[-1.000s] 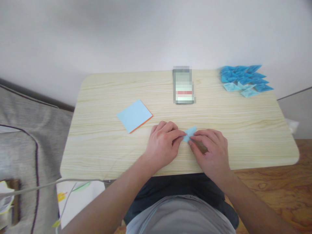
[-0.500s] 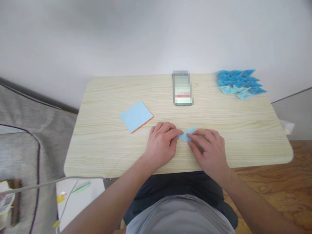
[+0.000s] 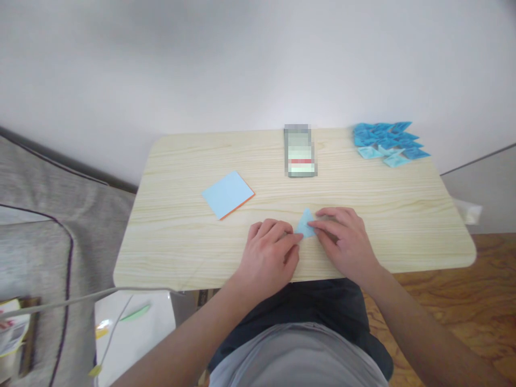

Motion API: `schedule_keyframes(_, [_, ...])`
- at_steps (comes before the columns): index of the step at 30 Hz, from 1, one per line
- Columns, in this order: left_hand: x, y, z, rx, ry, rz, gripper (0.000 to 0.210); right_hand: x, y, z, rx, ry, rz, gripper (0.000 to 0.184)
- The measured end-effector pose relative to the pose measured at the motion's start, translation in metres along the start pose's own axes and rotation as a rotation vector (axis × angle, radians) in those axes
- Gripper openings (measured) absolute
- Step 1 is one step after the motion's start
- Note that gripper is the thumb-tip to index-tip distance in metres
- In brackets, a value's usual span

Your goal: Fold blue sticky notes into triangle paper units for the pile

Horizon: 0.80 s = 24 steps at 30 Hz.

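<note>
A small light-blue folded paper [image 3: 306,223], triangular with its tip pointing away from me, lies on the table between my hands. My left hand [image 3: 269,250] has its fingers bent, the index fingertip pressed on the lower left corner of the paper. My right hand [image 3: 342,236] holds the paper's right side between fingers and thumb; the thumb tip is partly hidden. Farther left lies a stack of square paper [image 3: 228,195], light blue on top with an orange edge below.
A phone [image 3: 300,151] with a blurred screen lies at the back of the wooden-topped table [image 3: 169,231]. Several folded blue paper pieces [image 3: 385,141] are grouped at the back right. A grey cable [image 3: 80,297] runs past the front left edge.
The folded paper has turned so its tip points away from me. My left hand has moved slightly toward me, its fingertip now at the lower left corner. The view has shifted a little.
</note>
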<state>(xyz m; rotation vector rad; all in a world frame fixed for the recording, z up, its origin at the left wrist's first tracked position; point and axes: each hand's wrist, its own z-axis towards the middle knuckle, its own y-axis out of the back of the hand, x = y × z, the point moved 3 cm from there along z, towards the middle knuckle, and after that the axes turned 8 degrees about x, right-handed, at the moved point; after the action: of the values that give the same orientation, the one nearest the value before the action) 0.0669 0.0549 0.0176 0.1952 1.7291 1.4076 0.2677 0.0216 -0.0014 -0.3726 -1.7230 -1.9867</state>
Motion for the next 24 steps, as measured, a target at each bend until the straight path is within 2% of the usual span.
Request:
schedule_keyframes(7, [-0.032,-0.021,-0.017,0.095,-0.007,-0.051,0.033,0.001,0.0,-0.001,-0.081,-0.067,-0.011,0.014])
schedule_keyframes(11, [-0.042,-0.025,-0.017,0.123,-0.055,-0.086,0.031,0.002,-0.002,-0.003,-0.066,-0.051,-0.021,0.007])
schedule_keyframes(13, [-0.039,-0.018,-0.015,0.088,-0.064,-0.092,0.025,0.001,-0.003,-0.003,-0.047,-0.029,-0.023,0.008])
schedule_keyframes(15, [-0.029,-0.006,-0.012,-0.011,0.014,-0.068,0.024,-0.002,-0.003,-0.001,-0.032,-0.008,-0.027,0.01])
schedule_keyframes(17, [-0.017,0.004,-0.007,-0.057,0.091,-0.038,0.027,-0.003,-0.003,0.0,-0.032,0.003,-0.038,0.014])
schedule_keyframes(20, [-0.008,0.007,-0.001,-0.015,0.125,-0.007,0.025,-0.003,-0.003,0.003,-0.033,0.011,-0.057,0.018])
schedule_keyframes(24, [-0.008,-0.001,0.004,-0.005,0.158,-0.003,0.018,0.0,-0.004,0.002,-0.057,0.018,-0.063,0.015])
